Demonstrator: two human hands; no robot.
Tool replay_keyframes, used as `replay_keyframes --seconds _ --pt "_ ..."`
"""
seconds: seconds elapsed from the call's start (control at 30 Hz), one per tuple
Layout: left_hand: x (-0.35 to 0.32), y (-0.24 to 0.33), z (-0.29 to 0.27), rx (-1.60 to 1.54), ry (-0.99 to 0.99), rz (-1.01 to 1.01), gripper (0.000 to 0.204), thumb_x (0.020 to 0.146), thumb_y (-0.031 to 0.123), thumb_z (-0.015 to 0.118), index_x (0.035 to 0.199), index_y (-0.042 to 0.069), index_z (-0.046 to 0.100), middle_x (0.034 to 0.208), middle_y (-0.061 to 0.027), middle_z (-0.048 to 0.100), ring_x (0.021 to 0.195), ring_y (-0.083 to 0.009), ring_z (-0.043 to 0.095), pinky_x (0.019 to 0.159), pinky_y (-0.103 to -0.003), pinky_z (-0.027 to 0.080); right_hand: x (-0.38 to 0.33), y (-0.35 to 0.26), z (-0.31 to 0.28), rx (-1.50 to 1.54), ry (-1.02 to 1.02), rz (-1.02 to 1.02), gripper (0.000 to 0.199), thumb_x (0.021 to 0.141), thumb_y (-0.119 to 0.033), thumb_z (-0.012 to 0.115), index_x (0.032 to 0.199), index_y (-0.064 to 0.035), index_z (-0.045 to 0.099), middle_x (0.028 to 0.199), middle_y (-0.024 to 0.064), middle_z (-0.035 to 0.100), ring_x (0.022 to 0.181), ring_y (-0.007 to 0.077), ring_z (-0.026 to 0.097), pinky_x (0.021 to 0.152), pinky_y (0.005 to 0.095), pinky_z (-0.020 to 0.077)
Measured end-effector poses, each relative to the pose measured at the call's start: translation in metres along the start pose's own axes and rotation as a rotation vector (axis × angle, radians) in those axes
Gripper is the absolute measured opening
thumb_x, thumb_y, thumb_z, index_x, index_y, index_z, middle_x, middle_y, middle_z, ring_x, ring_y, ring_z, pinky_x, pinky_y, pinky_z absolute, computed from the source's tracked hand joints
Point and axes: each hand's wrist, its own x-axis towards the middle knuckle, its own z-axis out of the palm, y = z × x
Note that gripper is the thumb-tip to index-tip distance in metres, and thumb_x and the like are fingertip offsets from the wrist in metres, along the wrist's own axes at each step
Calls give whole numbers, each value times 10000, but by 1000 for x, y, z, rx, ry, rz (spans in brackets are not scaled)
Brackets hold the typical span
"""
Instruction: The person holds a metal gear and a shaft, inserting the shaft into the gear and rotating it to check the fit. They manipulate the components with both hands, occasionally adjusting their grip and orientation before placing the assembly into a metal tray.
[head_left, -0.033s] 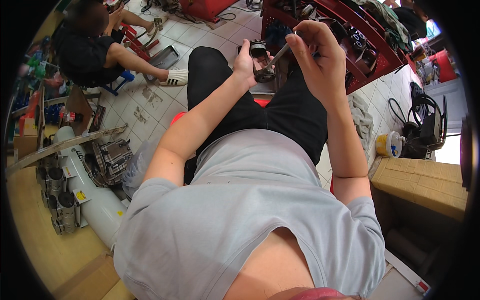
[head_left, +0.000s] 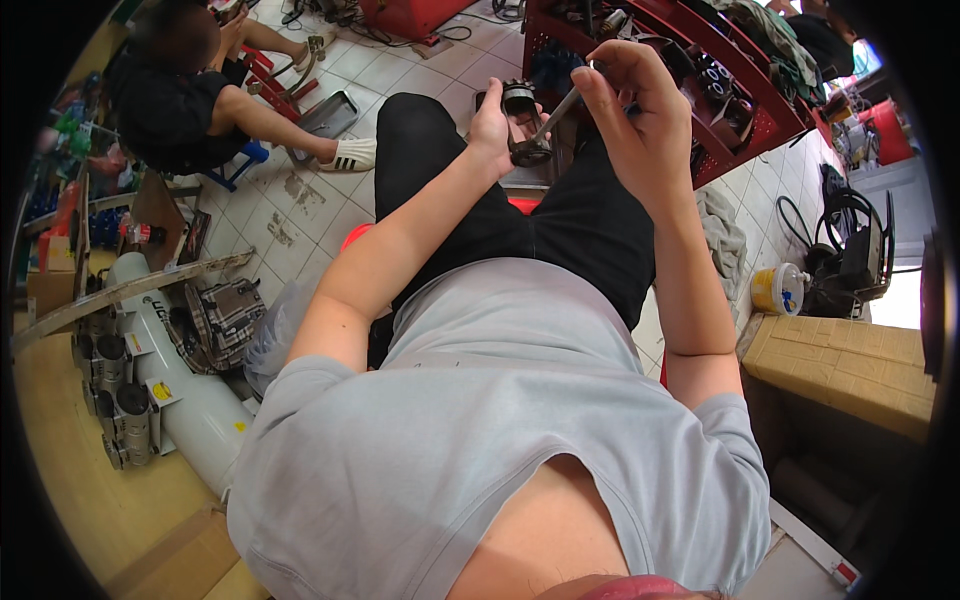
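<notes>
My left hand (head_left: 490, 130) is closed around a dark metal machine part (head_left: 530, 154) above my lap. The part has a ribbed ring at its far end and a rounded near end, with a gap between them. Raised beside it, my right hand (head_left: 648, 120) pinches a slim, grey metal rod-like tool (head_left: 564, 112) between thumb and fingers. The tool slants down to the left, and its lower tip meets the part near its rounded end. Whether the tip sits inside an opening cannot be made out. My fingers hide the tool's upper end.
A red tool cart (head_left: 745, 125) with metal parts stands ahead to the right. At the far left another person sits on a blue stool (head_left: 238, 168), near a grey tray (head_left: 330, 115). A white cylinder (head_left: 185, 380) lies left; a cardboard box (head_left: 840, 365) and a white-and-yellow bucket (head_left: 778, 290) stand right.
The metal part has tilted very slightly in my left hand. My right hand and the tool look the same.
</notes>
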Motion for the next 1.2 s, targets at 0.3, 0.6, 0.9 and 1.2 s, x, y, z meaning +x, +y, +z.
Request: replay_keyframes --seconds 0.3,0.6,0.9,1.2 --pt "-1 -8 -2 58 -14 -18 615 957 638 378 1117 57 496 901 -148 581 760 -285 619 640 -471 544 1 2 -2 -100 5 15 300 809 -210 787 976 -26 618 706 42 592 619 118 549 601 249 475" --pt "-2 -7 -1 44 13 -109 584 963 635 359 1124 87 478 889 -144 579 743 -279 605 613 -460 544 3 -2 -3 -91 -4 -9 196 852 -164 727 956 -17 649 752 58 605 651 142 564 609 261 471" --pt "1 -9 -5 61 16 -122 605 958 643 365 1137 77 483 898 -145 578 738 -280 610 614 -466 545 4 0 -6 -227 -5 -20 201 850 -225 718 870 -53 615 710 54 571 615 195 544 596 305 459" --pt "-2 -13 -5 166 31 -105 612 984 605 323 1137 48 525 902 -148 612 760 -271 635 654 -454 548 5 10 -5 -543 23 -275 301 841 -345 716 766 -98 562 671 23 557 578 235 548 572 353 406"
